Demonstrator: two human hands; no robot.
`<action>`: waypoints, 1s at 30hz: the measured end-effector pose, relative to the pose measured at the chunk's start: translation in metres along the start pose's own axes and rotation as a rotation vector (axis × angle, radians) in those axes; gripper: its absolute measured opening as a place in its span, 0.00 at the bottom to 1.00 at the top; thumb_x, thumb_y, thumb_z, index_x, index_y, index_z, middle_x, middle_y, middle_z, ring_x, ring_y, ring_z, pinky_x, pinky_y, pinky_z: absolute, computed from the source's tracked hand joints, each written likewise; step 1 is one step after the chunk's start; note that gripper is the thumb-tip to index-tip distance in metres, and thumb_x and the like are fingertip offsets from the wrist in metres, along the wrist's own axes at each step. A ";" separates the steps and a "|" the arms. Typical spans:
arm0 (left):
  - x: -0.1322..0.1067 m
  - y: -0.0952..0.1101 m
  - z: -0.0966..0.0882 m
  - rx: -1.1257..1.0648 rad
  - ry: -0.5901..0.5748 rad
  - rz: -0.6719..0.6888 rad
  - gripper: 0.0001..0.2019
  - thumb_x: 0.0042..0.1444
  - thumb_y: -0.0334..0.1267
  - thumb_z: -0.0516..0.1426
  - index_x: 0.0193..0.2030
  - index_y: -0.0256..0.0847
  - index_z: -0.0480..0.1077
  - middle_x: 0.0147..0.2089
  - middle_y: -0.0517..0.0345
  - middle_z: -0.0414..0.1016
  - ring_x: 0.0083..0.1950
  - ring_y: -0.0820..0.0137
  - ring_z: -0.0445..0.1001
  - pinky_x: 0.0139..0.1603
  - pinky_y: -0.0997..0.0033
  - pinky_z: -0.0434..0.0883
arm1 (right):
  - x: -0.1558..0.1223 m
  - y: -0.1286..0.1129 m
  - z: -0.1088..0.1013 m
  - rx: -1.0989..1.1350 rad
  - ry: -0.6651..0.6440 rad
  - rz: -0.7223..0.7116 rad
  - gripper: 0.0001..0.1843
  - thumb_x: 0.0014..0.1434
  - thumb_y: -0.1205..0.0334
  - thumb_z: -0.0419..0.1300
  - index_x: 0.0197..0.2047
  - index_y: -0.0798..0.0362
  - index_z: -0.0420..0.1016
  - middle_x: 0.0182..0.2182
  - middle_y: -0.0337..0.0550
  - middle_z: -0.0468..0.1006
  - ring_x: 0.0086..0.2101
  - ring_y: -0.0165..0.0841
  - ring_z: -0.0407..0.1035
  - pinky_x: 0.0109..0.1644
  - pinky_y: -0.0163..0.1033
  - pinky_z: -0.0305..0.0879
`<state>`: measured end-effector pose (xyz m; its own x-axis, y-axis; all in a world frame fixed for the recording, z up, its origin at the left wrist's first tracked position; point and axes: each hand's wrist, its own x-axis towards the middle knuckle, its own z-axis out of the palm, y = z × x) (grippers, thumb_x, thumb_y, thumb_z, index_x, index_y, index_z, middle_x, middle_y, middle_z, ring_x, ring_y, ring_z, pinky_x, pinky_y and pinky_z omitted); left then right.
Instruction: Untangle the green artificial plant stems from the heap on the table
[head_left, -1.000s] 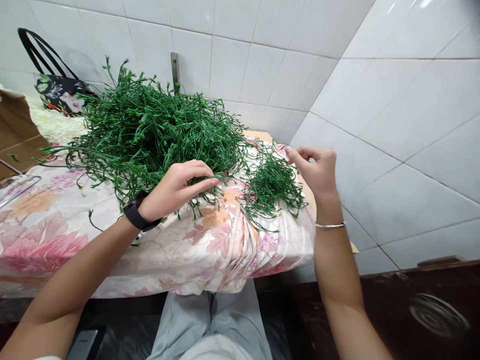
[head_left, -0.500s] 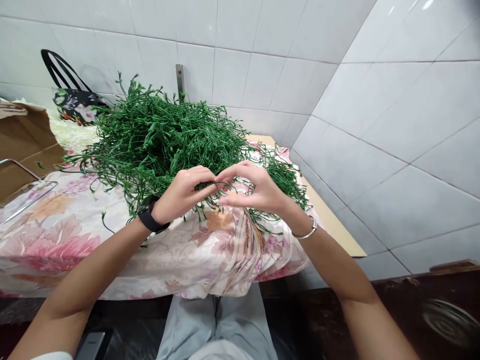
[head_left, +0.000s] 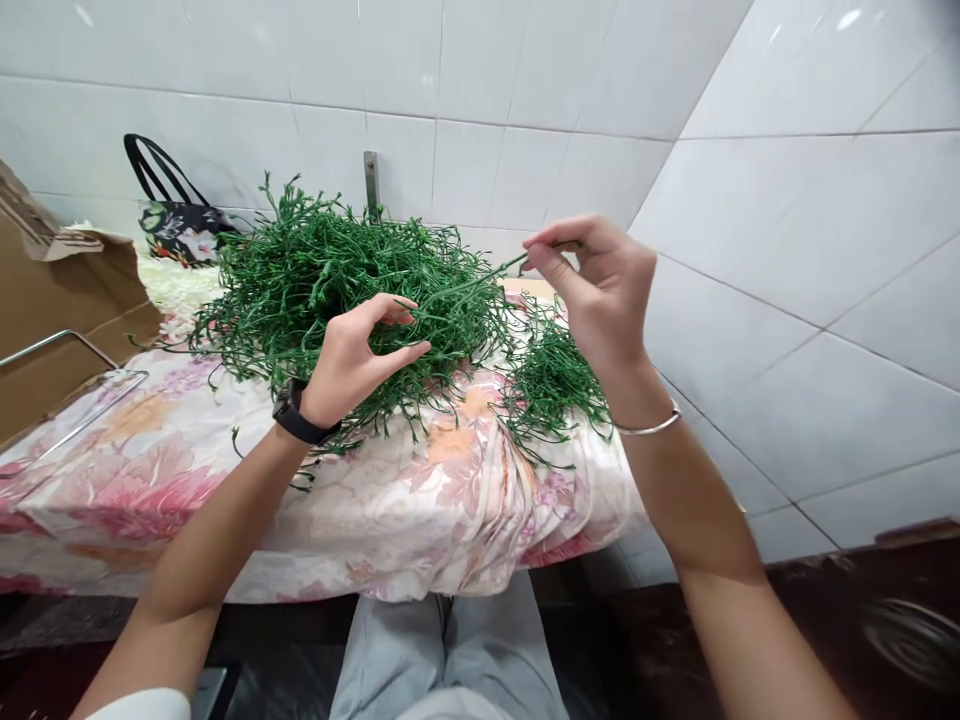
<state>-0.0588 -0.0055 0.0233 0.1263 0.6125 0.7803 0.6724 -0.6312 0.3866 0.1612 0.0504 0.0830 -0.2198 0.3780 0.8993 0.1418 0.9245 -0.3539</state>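
Nearest, our left hand (head_left: pixel 349 362) keeps thumb and fingers apart beside the large green heap (head_left: pixel 300 275). Our right hand (head_left: pixel 604 290) pinches a green stem (head_left: pixel 487 279) by its end, above the floral cloth (head_left: pixel 390 510); its long axis slants down leftward, toward our left hand. Half a second ago our hands met; now the right is raised away. Farther off stand a cardboard box (head_left: pixel 82 285) and black bag (head_left: pixel 180 225), contents hidden from us.

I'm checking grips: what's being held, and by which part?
The right hand pinches a green stem near its upper end; the left hand is open.
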 end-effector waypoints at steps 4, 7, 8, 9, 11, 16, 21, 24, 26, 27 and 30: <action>0.000 0.001 -0.004 0.093 0.050 0.045 0.13 0.51 0.41 0.58 0.43 0.38 0.68 0.42 0.55 0.75 0.43 0.69 0.72 0.47 0.68 0.68 | 0.012 -0.003 -0.008 0.025 0.158 -0.055 0.03 0.55 0.63 0.59 0.34 0.52 0.72 0.31 0.39 0.73 0.31 0.27 0.69 0.38 0.37 0.69; -0.001 0.002 -0.005 0.111 0.056 0.054 0.12 0.53 0.38 0.56 0.44 0.39 0.68 0.44 0.56 0.74 0.41 0.71 0.72 0.44 0.71 0.69 | 0.017 -0.002 -0.012 0.013 0.213 -0.041 0.03 0.54 0.62 0.60 0.34 0.50 0.72 0.31 0.39 0.73 0.31 0.27 0.68 0.38 0.37 0.68; -0.001 0.003 -0.005 0.110 0.055 0.052 0.12 0.53 0.38 0.56 0.44 0.39 0.68 0.44 0.56 0.74 0.39 0.72 0.72 0.42 0.71 0.69 | 0.017 -0.001 -0.012 0.009 0.212 -0.035 0.03 0.54 0.61 0.60 0.33 0.50 0.71 0.31 0.39 0.73 0.30 0.27 0.68 0.38 0.37 0.68; -0.001 0.003 -0.006 0.106 0.045 0.055 0.12 0.53 0.38 0.56 0.44 0.39 0.68 0.43 0.56 0.74 0.40 0.71 0.72 0.42 0.70 0.69 | 0.017 0.000 -0.011 0.013 0.202 -0.027 0.03 0.54 0.61 0.60 0.33 0.50 0.71 0.31 0.39 0.73 0.30 0.26 0.68 0.38 0.37 0.69; 0.000 0.006 -0.009 0.071 -0.006 0.091 0.18 0.50 0.43 0.59 0.47 0.39 0.67 0.46 0.53 0.73 0.46 0.67 0.70 0.48 0.66 0.68 | 0.015 0.001 -0.008 0.041 0.149 0.001 0.05 0.54 0.59 0.60 0.34 0.52 0.71 0.30 0.38 0.73 0.30 0.26 0.69 0.38 0.36 0.69; -0.001 0.013 -0.010 -0.311 -0.077 0.114 0.29 0.50 0.49 0.57 0.57 0.41 0.59 0.57 0.50 0.63 0.59 0.62 0.61 0.61 0.60 0.59 | 0.003 -0.005 0.015 0.171 -0.154 0.146 0.10 0.53 0.56 0.60 0.34 0.53 0.70 0.29 0.36 0.72 0.31 0.24 0.69 0.38 0.34 0.69; -0.005 0.018 0.005 -0.458 -0.210 -0.068 0.20 0.50 0.44 0.59 0.47 0.38 0.66 0.43 0.53 0.73 0.47 0.67 0.70 0.51 0.67 0.65 | -0.008 -0.019 0.036 0.322 -0.291 0.270 0.07 0.53 0.60 0.60 0.34 0.54 0.71 0.33 0.38 0.73 0.34 0.25 0.69 0.41 0.34 0.69; -0.006 0.019 0.011 -0.547 -0.286 -0.159 0.12 0.53 0.44 0.56 0.38 0.37 0.69 0.37 0.56 0.73 0.39 0.72 0.70 0.43 0.72 0.67 | -0.010 -0.023 0.037 0.460 -0.314 0.362 0.09 0.54 0.61 0.60 0.39 0.53 0.71 0.32 0.37 0.71 0.33 0.25 0.68 0.42 0.34 0.68; -0.006 0.019 0.012 -0.612 -0.306 -0.195 0.12 0.53 0.43 0.56 0.37 0.37 0.69 0.37 0.56 0.73 0.39 0.73 0.70 0.42 0.74 0.67 | -0.012 -0.023 0.034 0.560 -0.348 0.423 0.14 0.54 0.60 0.59 0.46 0.51 0.67 0.32 0.37 0.71 0.35 0.26 0.68 0.44 0.35 0.67; -0.006 0.019 0.012 -0.634 -0.319 -0.204 0.12 0.53 0.43 0.56 0.38 0.37 0.69 0.37 0.56 0.73 0.39 0.73 0.69 0.42 0.74 0.67 | -0.014 -0.021 0.032 0.599 -0.369 0.447 0.17 0.54 0.59 0.58 0.48 0.50 0.66 0.33 0.38 0.71 0.36 0.27 0.68 0.45 0.36 0.66; -0.005 0.017 0.014 -0.634 -0.347 -0.202 0.12 0.53 0.44 0.56 0.37 0.36 0.69 0.38 0.56 0.72 0.39 0.72 0.69 0.42 0.73 0.66 | -0.024 -0.011 0.029 0.650 -0.460 0.517 0.17 0.52 0.59 0.61 0.46 0.50 0.67 0.38 0.41 0.71 0.39 0.28 0.68 0.44 0.36 0.66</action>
<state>-0.0375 -0.0130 0.0188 0.3377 0.7944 0.5049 0.1711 -0.5793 0.7970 0.1366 0.0331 0.0581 -0.6586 0.6026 0.4507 -0.2065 0.4312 -0.8783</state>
